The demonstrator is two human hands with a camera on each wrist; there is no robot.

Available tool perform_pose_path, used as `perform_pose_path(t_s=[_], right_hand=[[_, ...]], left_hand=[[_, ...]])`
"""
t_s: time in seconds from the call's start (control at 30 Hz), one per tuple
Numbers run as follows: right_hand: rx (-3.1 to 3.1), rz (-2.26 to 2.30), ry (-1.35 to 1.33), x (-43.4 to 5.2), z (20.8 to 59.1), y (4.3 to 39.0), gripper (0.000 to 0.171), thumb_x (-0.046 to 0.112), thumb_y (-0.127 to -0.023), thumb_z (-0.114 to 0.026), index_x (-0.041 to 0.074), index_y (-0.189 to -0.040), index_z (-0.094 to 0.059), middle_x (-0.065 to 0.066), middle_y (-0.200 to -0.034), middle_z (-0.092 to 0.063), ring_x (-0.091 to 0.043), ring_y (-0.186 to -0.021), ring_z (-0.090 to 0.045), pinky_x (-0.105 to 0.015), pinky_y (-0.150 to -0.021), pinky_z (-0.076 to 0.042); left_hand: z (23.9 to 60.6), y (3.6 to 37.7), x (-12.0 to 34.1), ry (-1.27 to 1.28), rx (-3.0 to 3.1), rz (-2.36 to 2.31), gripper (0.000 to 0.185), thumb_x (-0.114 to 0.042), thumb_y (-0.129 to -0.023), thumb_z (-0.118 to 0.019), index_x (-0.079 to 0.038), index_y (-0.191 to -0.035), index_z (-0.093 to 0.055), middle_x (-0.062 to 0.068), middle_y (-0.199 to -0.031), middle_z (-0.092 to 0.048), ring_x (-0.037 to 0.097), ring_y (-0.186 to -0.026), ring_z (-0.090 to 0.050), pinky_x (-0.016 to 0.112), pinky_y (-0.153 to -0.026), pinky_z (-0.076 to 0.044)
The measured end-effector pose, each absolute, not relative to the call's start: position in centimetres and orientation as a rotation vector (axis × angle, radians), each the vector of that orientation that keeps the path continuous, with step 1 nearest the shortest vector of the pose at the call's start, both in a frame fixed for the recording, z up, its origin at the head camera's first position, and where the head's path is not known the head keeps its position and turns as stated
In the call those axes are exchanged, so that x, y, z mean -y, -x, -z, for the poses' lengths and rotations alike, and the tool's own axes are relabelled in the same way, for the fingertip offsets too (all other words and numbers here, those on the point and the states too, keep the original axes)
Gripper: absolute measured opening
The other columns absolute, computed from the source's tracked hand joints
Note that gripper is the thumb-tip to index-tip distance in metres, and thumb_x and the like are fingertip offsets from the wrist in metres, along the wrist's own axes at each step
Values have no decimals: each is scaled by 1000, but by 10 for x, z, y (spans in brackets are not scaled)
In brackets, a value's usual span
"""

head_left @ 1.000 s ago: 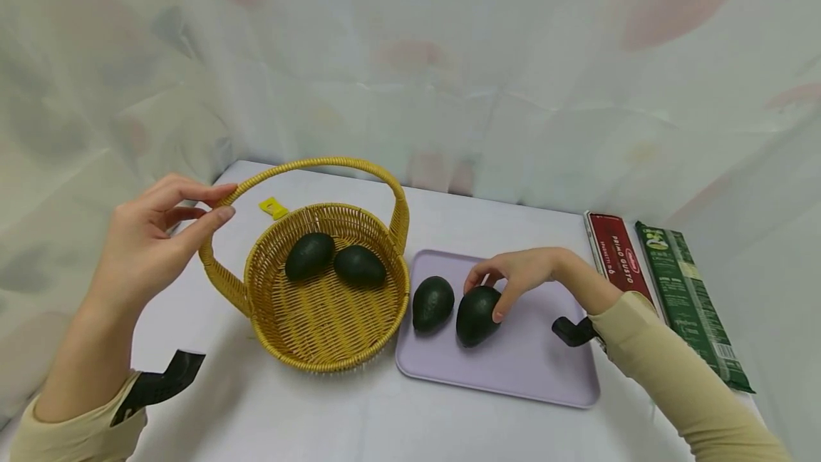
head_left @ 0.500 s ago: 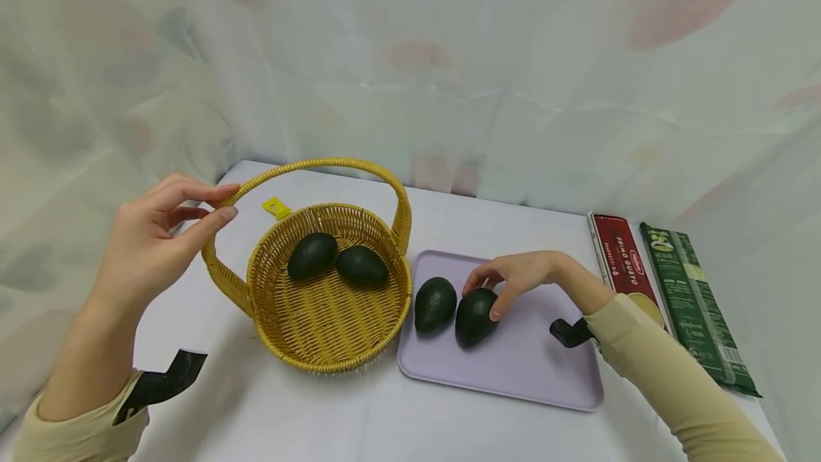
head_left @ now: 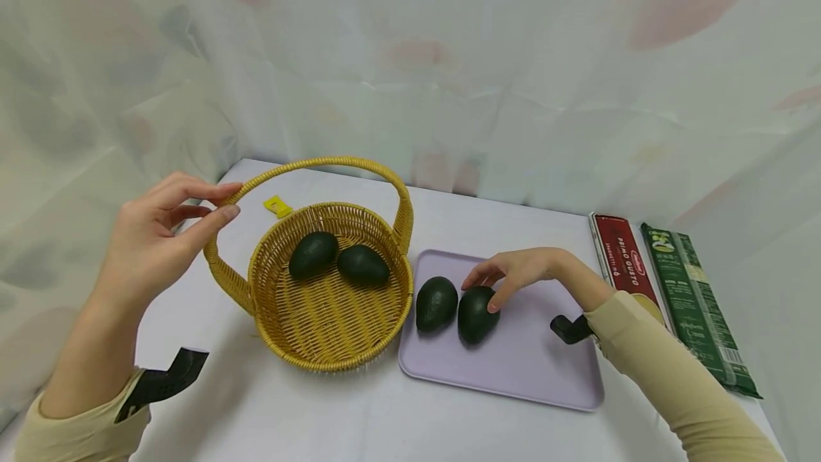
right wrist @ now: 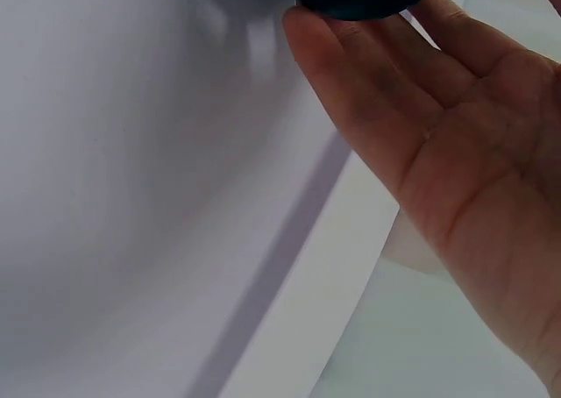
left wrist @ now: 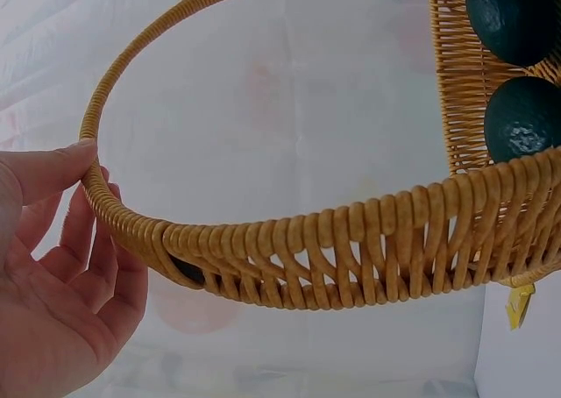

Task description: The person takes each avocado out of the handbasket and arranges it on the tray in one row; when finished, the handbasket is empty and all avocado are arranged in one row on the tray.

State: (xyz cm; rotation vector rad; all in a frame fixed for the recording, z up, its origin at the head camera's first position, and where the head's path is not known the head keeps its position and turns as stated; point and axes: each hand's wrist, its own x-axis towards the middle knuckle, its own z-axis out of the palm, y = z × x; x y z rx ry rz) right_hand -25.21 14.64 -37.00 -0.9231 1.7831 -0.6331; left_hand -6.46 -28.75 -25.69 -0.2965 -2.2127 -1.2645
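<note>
Pinching the handle [head_left: 346, 161] of the yellow basket [head_left: 330, 326] is the left hand [head_left: 157, 230]; over on the lilac tray [head_left: 539, 369], the right hand [head_left: 521, 273] grips a dark avocado [head_left: 476, 325], just beside a second avocado [head_left: 436, 304]. Two more avocados [head_left: 313, 255] lie inside the basket, towards its far side.

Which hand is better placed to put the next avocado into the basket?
Probably the right hand: its fingers hold an avocado at the tray, while the left hand pinches the basket handle.
</note>
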Motion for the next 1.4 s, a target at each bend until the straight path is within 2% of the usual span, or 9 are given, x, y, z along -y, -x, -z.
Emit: perform_pose_path(t_s=[0.17,0.43,0.7,0.8,0.97,1.1,1.2,1.4], right_hand=[[-1808,626,919,-146,367,252,60,21,-84,-76,12,-138,-52,3,-137,-54,-18,-126,-49,-41,-105,-41],[-1822,636,915,-145,365,250,61,22,-84,-76,15,-139,-51,5,-139,-51,-17,-127,-47,-38,-104,-42],[-1822,761,989,-138,355,247,59,18,-88,-73,6,-140,-49,-11,-140,-50,-29,-130,-47,-39,-104,-44],[-1853,796,1001,-134,350,246,56,20,-89,-73,6,-138,-50,-13,-140,-50,-30,-129,-48,-37,-103,-46],[-1877,855,1050,-124,343,242,46,19,-91,-70,10,-134,-55,-13,-137,-52,-28,-124,-53,-40,-103,-46],[-1850,896,1092,-111,335,237,42,16,-91,-70,15,-132,-57,-8,-135,-54,-30,-122,-54,-41,-104,-44],[-1823,904,1125,-99,328,232,43,15,-91,-70,16,-132,-57,-3,-133,-55,-29,-122,-54,-37,-102,-46],[-1737,913,1204,-71,318,223,44,13,-92,-69,11,-133,-55,-3,-134,-55,-29,-122,-54,-34,-100,-48]], left_hand=[[256,64,287,292,2221,1262,18,19,-79,-69,11,-95,-68,2,-105,-70,13,-89,-63,15,-77,-51],[255,62,288,291,2228,1257,20,18,-79,-69,11,-98,-68,2,-105,-69,13,-89,-63,14,-77,-52],[257,62,289,306,2217,1263,21,20,-78,-68,10,-97,-69,2,-105,-69,13,-90,-63,14,-78,-51],[257,62,289,307,2215,1259,21,20,-78,-68,10,-97,-69,2,-105,-70,13,-90,-63,14,-77,-51],[257,62,289,311,2213,1265,23,20,-78,-68,11,-99,-68,2,-104,-69,13,-92,-63,14,-79,-51],[257,62,289,311,2217,1268,23,19,-79,-68,11,-100,-68,3,-104,-69,13,-92,-63,15,-79,-52],[256,63,288,311,2220,1268,22,19,-79,-68,10,-99,-69,2,-105,-69,13,-92,-63,15,-79,-52],[256,64,287,309,2216,1281,21,17,-79,-69,10,-99,-69,3,-105,-69,14,-92,-63,16,-80,-52]])
